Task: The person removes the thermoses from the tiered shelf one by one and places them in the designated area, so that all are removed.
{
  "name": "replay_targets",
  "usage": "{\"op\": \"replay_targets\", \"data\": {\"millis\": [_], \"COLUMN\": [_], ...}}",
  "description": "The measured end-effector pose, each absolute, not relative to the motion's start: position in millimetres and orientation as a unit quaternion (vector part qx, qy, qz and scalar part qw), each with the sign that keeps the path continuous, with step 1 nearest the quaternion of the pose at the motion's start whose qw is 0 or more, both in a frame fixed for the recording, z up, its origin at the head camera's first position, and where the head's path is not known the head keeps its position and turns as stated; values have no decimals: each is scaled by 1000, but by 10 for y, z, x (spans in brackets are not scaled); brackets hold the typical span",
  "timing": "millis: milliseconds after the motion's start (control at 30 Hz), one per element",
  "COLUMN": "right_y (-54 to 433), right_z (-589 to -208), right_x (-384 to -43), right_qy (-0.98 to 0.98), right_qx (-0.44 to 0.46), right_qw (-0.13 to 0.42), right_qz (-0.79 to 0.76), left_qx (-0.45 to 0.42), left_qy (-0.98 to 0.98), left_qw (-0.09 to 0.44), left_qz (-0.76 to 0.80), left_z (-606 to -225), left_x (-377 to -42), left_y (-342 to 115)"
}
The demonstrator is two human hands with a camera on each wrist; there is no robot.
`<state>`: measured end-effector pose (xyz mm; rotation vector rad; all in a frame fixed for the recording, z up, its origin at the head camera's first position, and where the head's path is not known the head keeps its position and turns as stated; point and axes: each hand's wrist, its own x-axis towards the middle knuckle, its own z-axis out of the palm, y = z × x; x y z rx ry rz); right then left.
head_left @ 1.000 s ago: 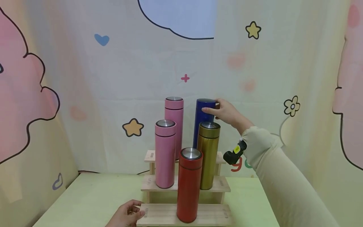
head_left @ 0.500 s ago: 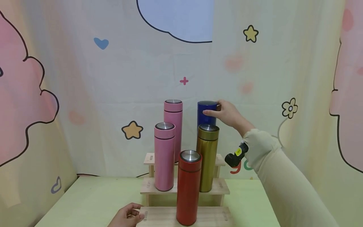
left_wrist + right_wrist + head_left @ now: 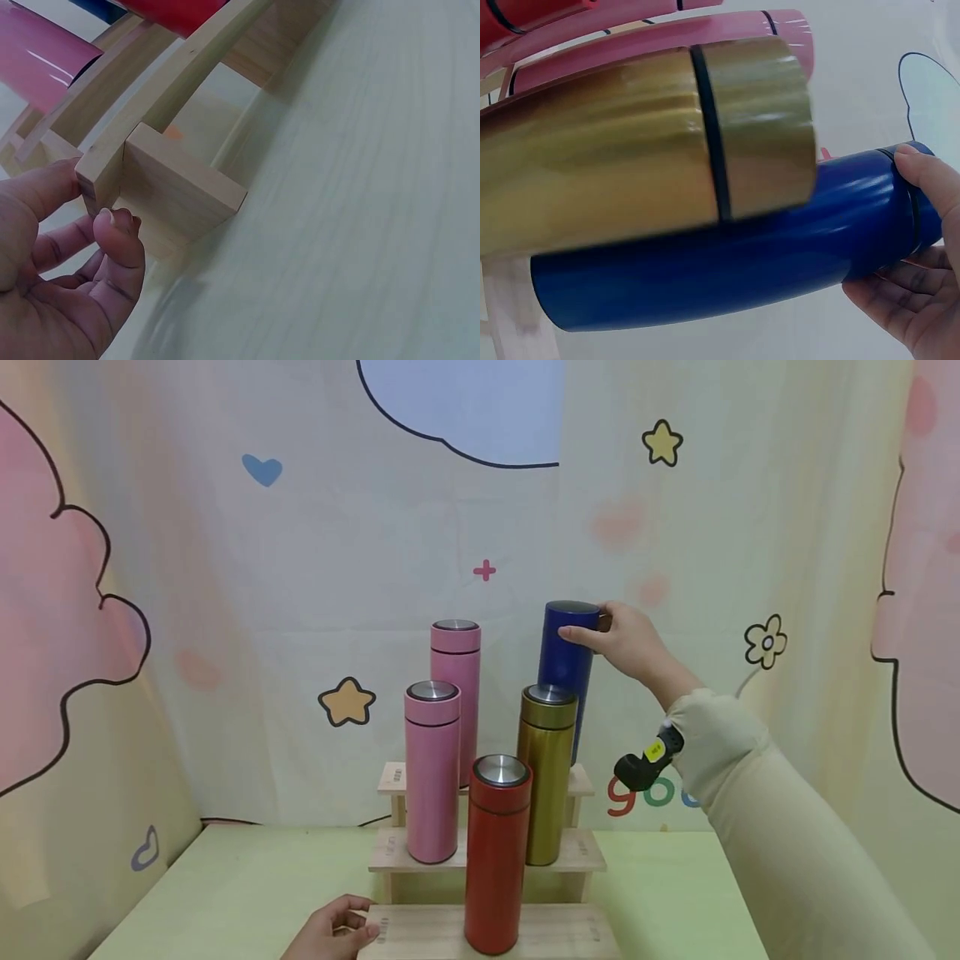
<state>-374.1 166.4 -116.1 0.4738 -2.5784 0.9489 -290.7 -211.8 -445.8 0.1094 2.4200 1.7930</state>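
My right hand [image 3: 630, 639] grips a blue thermos flask [image 3: 567, 643] around its upper end, thumb across the front. The flask leans slightly and its lower part passes behind the gold thermos [image 3: 546, 777] on the middle step. In the right wrist view the blue flask [image 3: 727, 270] shows almost whole, its base at the left. My left hand [image 3: 333, 929] pinches the left end of the front step of a wooden tiered stand [image 3: 420, 931]; in the left wrist view thumb and fingertips meet the board's corner [image 3: 101, 169].
A red thermos [image 3: 497, 860] stands on the front step. One pink thermos [image 3: 432, 777] is on the middle step, another pink thermos [image 3: 457, 668] on the top step. Behind the pale tabletop [image 3: 225, 885] hangs a printed curtain [image 3: 337, 552].
The blue flask has risen and shifted right with my right hand, tilting a little, after being upright behind the gold one. My left hand keeps its place at the stand.
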Motion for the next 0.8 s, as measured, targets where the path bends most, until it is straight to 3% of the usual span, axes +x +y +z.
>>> {"op": "replay_targets", "data": {"millis": [400,800], "right_y": [1948,2340], "right_z": [-1134,-1468], "right_x": [-3641,-3599], "right_qy": [-913,-931], "right_qx": [141,131], "right_qw": [206,190], "right_qz": [321,283], "left_qx": [49,10], "left_qy": [804,802], "left_qw": [65,68], "left_qz": [588,594], "left_z": [-4427,-4463], "left_x": [-2856,-2873], "left_y": [-2212,-2204]}}
